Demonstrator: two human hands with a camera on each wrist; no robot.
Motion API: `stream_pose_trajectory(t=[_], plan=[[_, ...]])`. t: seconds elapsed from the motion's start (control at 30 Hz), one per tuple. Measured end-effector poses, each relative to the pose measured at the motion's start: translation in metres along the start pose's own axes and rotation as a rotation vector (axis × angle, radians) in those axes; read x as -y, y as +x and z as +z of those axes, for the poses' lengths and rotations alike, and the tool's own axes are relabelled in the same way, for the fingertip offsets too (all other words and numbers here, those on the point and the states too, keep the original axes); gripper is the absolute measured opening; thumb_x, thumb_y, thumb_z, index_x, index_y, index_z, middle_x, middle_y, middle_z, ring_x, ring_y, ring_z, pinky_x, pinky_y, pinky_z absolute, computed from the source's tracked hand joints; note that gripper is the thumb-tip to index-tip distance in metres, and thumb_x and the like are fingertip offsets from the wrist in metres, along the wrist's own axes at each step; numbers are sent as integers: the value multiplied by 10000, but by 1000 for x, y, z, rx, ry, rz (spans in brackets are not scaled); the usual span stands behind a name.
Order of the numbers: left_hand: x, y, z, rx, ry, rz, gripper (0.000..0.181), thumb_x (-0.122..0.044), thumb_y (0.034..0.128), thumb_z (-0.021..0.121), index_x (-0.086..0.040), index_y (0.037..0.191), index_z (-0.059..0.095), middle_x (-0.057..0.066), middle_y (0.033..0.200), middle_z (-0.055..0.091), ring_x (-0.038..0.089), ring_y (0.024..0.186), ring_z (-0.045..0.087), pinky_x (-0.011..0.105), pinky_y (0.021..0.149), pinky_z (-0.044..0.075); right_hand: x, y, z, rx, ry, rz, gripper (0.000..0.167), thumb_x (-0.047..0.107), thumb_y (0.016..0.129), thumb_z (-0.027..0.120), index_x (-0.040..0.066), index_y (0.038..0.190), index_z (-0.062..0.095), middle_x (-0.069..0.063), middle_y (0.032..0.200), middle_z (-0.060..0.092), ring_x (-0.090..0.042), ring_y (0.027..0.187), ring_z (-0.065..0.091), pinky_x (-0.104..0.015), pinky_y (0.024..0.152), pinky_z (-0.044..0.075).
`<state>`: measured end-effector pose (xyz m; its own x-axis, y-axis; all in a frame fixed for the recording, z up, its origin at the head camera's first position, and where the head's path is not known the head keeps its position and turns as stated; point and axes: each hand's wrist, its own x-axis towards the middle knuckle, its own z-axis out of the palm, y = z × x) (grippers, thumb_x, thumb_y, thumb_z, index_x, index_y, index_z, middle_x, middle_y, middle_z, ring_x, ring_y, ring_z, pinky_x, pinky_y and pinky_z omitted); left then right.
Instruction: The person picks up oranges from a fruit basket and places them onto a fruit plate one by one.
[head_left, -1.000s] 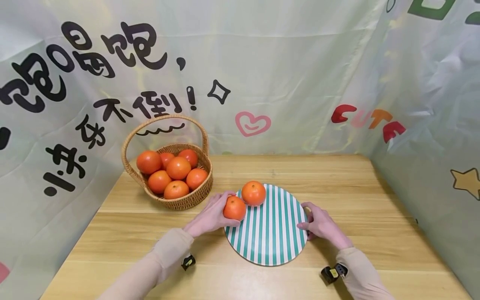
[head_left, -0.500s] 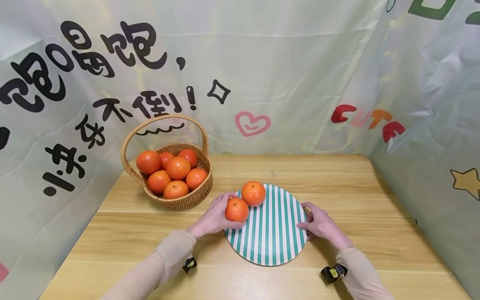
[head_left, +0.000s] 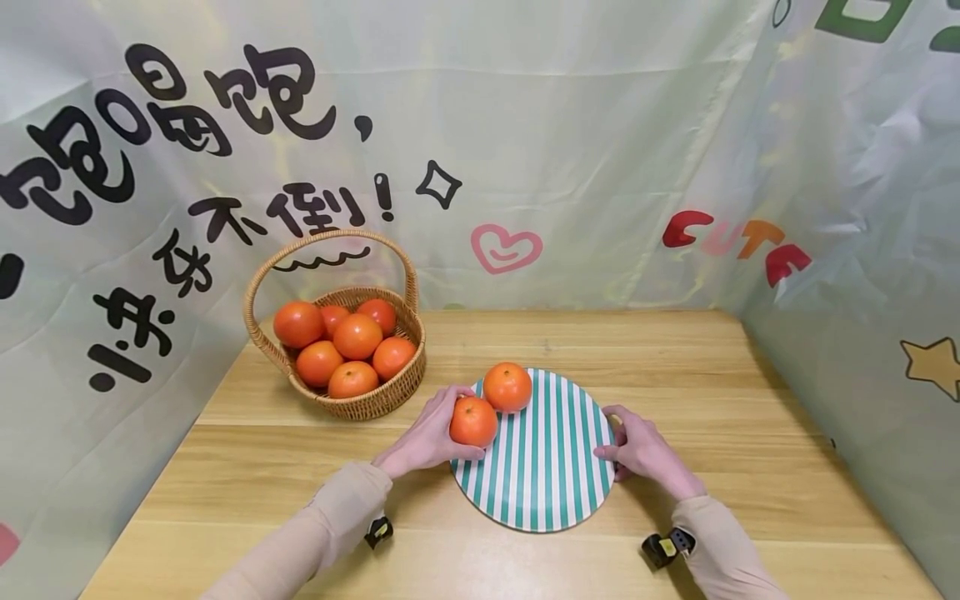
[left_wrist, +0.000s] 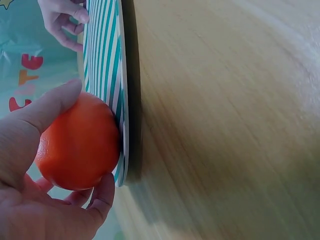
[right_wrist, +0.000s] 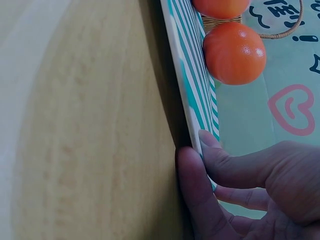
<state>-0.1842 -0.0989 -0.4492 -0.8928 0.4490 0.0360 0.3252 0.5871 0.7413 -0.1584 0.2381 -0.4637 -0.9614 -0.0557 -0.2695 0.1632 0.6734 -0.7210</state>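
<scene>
A round plate with green and white stripes (head_left: 547,467) lies on the wooden table. On its left part, my left hand (head_left: 427,433) grips an orange fruit (head_left: 473,422), thumb on the near side and fingers around the far side; the left wrist view shows that fruit (left_wrist: 80,142) against the striped surface. A second orange fruit (head_left: 507,387) rests just behind it near the plate's back edge. My right hand (head_left: 641,450) pinches the plate's right rim, and in the right wrist view the thumb is on top with a finger of this hand (right_wrist: 250,185) beneath the rim.
A wicker basket (head_left: 382,402) with a tall handle stands at the back left, holding several orange fruits (head_left: 357,337). Printed cloth walls (head_left: 585,167) enclose the table (head_left: 675,358) at the back and both sides.
The left hand has shifted slightly right and toward the near side with its fruit, mostly in the earlier half second. The right hand, plate and second fruit look unmoved.
</scene>
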Motion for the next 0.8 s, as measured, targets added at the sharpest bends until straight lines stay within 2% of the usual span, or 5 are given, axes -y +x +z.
stream_pose_trajectory(t=[0.8], plan=[[0, 1, 1, -10, 7, 7, 790, -241, 723, 900, -116, 1356, 443, 138, 1284, 523, 294, 1188, 506, 494, 1000, 456, 0, -1, 0, -5, 2, 8, 686, 11, 864, 748, -20, 1456, 402, -136, 853, 530, -183, 563, 605, -331, 519, 569]])
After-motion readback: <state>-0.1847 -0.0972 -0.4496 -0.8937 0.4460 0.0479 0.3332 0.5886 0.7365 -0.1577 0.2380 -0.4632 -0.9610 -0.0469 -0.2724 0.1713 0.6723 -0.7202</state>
